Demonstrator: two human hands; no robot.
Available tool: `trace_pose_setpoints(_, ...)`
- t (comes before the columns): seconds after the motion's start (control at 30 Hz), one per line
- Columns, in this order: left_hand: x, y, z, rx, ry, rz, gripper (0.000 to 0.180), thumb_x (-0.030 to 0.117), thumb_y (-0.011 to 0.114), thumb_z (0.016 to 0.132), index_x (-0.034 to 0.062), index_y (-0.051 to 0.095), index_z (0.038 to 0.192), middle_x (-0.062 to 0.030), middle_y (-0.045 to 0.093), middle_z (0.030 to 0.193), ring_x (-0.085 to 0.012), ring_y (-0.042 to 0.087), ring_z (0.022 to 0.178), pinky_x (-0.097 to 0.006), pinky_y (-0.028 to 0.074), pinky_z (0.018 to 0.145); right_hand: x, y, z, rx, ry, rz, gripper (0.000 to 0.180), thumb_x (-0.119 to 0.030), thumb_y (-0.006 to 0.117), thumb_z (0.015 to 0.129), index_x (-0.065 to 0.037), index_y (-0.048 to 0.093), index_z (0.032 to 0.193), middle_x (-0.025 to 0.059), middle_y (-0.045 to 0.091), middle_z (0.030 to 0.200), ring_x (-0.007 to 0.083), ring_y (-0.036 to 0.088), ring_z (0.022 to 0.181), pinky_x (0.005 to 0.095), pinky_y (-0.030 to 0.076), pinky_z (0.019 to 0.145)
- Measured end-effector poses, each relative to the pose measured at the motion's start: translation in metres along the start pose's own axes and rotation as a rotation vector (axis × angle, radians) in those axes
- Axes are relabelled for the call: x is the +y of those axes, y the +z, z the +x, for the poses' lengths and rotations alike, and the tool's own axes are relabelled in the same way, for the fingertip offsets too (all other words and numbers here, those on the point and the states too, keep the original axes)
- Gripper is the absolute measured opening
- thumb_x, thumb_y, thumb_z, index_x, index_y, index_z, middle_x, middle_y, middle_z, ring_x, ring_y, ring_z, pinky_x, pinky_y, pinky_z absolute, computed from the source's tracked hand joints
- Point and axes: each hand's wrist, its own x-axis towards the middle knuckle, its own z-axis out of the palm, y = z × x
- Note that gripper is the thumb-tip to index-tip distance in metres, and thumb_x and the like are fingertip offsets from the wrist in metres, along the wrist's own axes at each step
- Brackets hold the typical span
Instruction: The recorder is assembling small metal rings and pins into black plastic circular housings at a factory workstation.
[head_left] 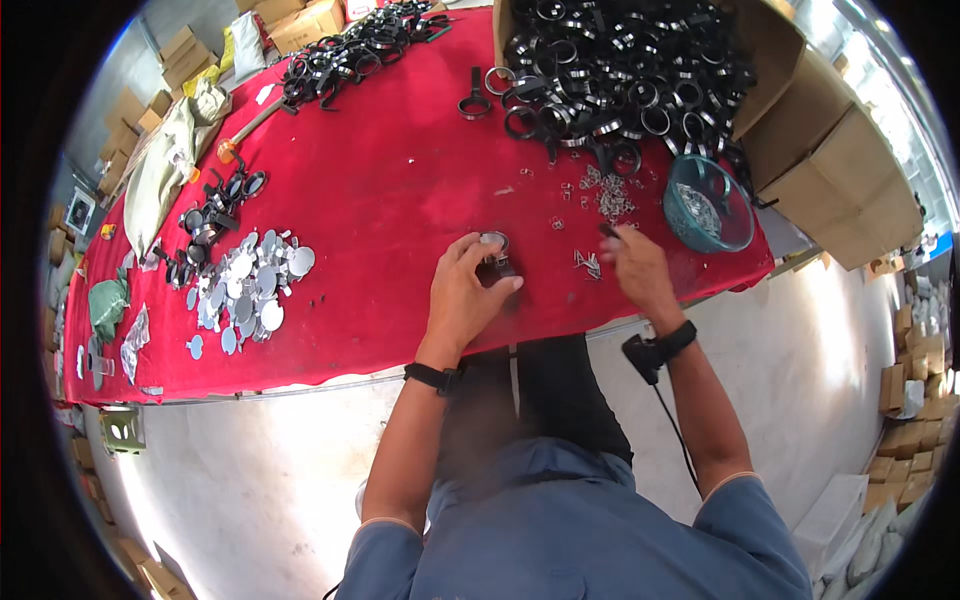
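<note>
My left hand (465, 290) grips a small black ring-shaped part with a shiny round face (495, 243) on the red table (390, 190). My right hand (635, 265) hovers just right of it, fingers pinched near a few small metal clips (588, 262); what it holds is too small to tell. More loose clips (610, 195) lie beyond, beside a teal bowl (710, 205) filled with small metal pieces.
A heap of black rings (610, 70) spills from a cardboard box (830, 150) at the back right. Several round mirror discs (250, 285) lie at the left, with assembled black parts (210, 215) behind them. Another black pile (350, 50) sits far back. Cartons line the floor.
</note>
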Motion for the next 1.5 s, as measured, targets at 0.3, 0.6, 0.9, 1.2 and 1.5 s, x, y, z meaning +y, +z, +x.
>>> trace_pose_setpoints(0.3,0.000,0.017,0.001,0.121,0.034,0.055,0.060,0.019,0.097,0.073,0.0089,0.077,0.128,-0.0199,0.066,0.140,-0.0412,0.061,0.129,-0.050,0.051,0.110,-0.064,0.086,0.018,-0.420,0.021,-0.107,0.023,-0.014,0.053,0.100,0.005,0.061,0.111,0.0346,0.070,0.103,0.0554,0.067,0.105,0.0623,0.050,0.091)
trace_pose_setpoints(0.6,-0.008,0.028,-0.004,0.223,0.108,0.043,0.050,0.012,0.090,0.077,0.0078,0.080,0.125,-0.0231,0.067,0.137,-0.0442,0.062,0.124,-0.051,0.053,0.106,-0.094,0.095,0.012,-0.397,-0.044,-0.410,0.041,-0.035,0.064,0.102,0.006,0.069,0.107,0.0308,0.076,0.097,0.0497,0.076,0.096,0.0587,0.059,0.090)
trace_pose_setpoints(0.9,-0.010,0.025,-0.004,0.150,0.122,0.106,0.056,0.011,0.091,0.074,0.0116,0.080,0.130,-0.0206,0.064,0.141,-0.0421,0.058,0.128,-0.051,0.053,0.108,-0.093,0.093,0.006,-0.329,-0.090,-0.345,0.034,-0.030,0.066,0.103,0.004,0.068,0.100,0.0277,0.073,0.082,0.0479,0.075,0.083,0.0574,0.059,0.078)
trace_pose_setpoints(1.2,-0.005,0.024,-0.014,0.108,-0.033,0.051,0.054,0.012,0.092,0.080,0.0117,0.080,0.133,-0.0202,0.065,0.148,-0.0403,0.061,0.133,-0.049,0.052,0.113,-0.103,0.097,-0.030,-0.213,0.008,-0.324,0.034,-0.029,0.062,0.108,0.003,0.066,0.098,0.0270,0.074,0.085,0.0495,0.074,0.084,0.0587,0.058,0.078)
trace_pose_setpoints(1.5,-0.026,-0.001,-0.006,-0.096,-0.176,-0.672,0.066,0.015,0.098,0.078,0.0019,0.073,0.138,-0.0222,0.058,0.160,-0.0341,0.059,0.144,-0.049,0.049,0.120,-0.082,0.062,-0.042,-0.156,-0.072,0.008,0.023,-0.020,0.056,0.111,-0.001,0.069,0.104,0.0185,0.076,0.087,0.0420,0.075,0.086,0.0526,0.058,0.077)
